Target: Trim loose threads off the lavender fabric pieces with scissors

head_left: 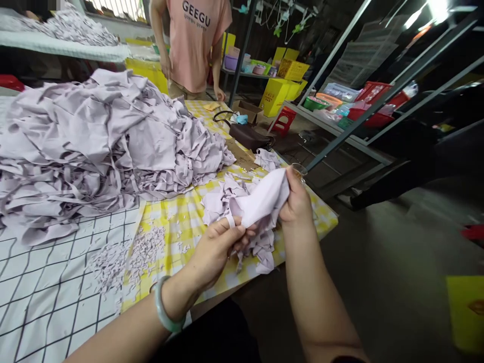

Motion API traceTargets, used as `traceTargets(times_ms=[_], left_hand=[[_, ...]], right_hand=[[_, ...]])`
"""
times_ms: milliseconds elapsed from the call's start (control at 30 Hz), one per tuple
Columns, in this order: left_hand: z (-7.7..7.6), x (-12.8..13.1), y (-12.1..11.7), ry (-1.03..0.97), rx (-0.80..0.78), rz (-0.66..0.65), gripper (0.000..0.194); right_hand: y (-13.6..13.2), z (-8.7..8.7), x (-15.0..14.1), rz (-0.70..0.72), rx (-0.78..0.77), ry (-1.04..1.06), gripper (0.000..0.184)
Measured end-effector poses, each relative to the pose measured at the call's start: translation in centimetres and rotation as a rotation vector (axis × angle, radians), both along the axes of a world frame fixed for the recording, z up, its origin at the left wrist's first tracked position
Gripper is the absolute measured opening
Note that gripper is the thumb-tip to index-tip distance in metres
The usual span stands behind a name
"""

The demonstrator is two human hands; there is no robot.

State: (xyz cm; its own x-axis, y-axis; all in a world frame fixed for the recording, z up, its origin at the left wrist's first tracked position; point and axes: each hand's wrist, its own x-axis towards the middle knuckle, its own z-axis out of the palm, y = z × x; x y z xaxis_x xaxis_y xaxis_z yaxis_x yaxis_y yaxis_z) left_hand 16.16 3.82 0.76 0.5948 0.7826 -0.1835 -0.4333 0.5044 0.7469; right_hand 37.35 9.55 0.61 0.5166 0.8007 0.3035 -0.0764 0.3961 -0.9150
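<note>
Both my hands hold one pale lilac fabric piece above the table's right corner. My left hand, with a green bangle on its wrist, pinches the piece's lower left end with its narrow strap. My right hand is closed on the upper right end; something small and shiny shows by its fingers, too small to name. Under the piece lies a small heap of the same lilac pieces on the yellow checked cloth.
A big pile of lilac fabric covers the table's left. Tiny lilac trimmings lie scattered near the white grid cloth. A dark handbag sits farther back. A person in a pink T-shirt stands beyond. Metal shelving with baskets stands at right.
</note>
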Motion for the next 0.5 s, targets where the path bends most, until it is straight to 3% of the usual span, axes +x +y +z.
traceTargets(times_ms=[100, 200, 267, 400, 500], left_hand=[[0.3, 0.2, -0.4, 0.059, 0.191, 0.190, 0.023], [0.8, -0.2, 0.8, 0.193, 0.284, 0.312, 0.019], [1.6, -0.9, 3.4, 0.323, 0.397, 0.355, 0.019], [5.5, -1.7, 13.1, 0.554, 0.742, 0.488, 0.028], [9.8, -1.4, 22.4, 0.815, 1.068, 0.710, 0.027]], right_hand=[[-2.6, 1.0, -4.5, 0.023, 0.041, -0.104, 0.026], [-5.1, 0.4, -10.3, 0.091, 0.060, -0.390, 0.009], [-5.7, -0.6, -13.2, 0.056, 0.138, -0.582, 0.027], [-4.3, -2.8, -15.2, 0.201, 0.167, -0.756, 0.062], [-3.0, -4.2, -14.6, 0.365, 0.160, -0.973, 0.057]])
